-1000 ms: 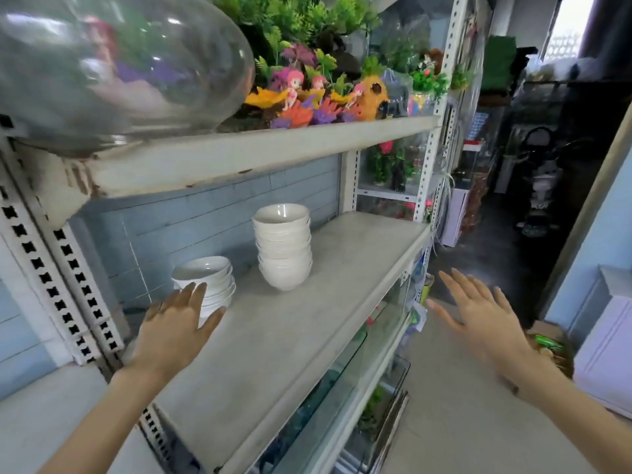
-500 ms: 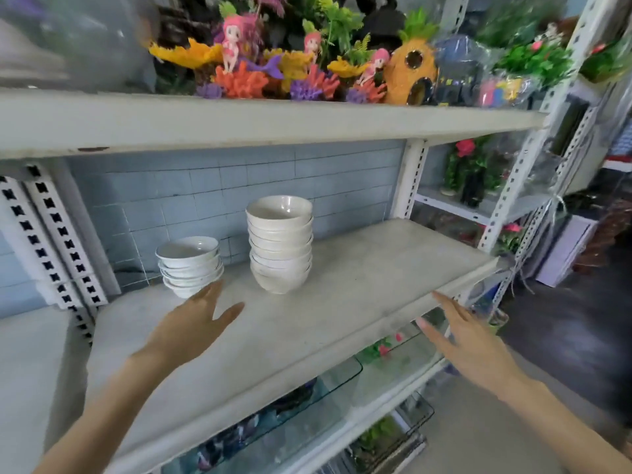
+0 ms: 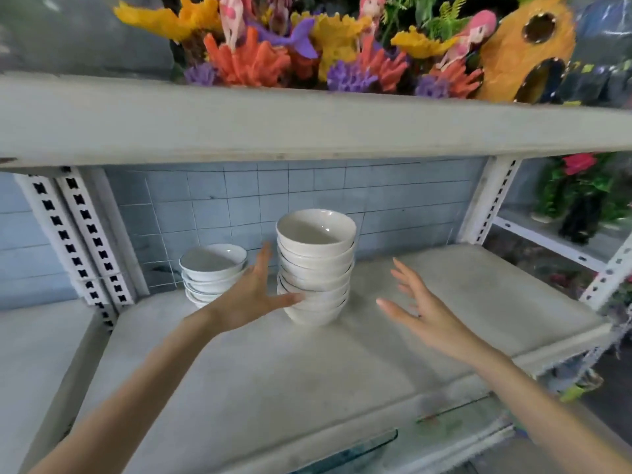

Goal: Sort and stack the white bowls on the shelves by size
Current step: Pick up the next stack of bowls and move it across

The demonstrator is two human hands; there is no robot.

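Your left hand [image 3: 251, 295] is spread wide with its thumb tip just touching the lower bowls of the tall stack of white bowls [image 3: 315, 265], and your right hand [image 3: 422, 304] hangs open at the stack's 3 o'clock, close but not touching; neither has hold of anything. That tall stack stands mid-shelf [image 3: 307, 371], with the short stack of blue-rimmed bowls [image 3: 213, 270] at its 9 o'clock, just beside the back of your left hand. The main risk, as I judge it, is the tall stack itself: press it from one side before the other hand arrives and it could lean or slide, the upper bowls tipping off. Your left wrist could also knock the short stack if you sweep outward. Lifting too high risks striking the upper shelf [image 3: 307, 128], which sits low overhead. Counting: two stacks; the tall one looks like about seven bowls, the short one about four, though its lower bowls are partly hidden.
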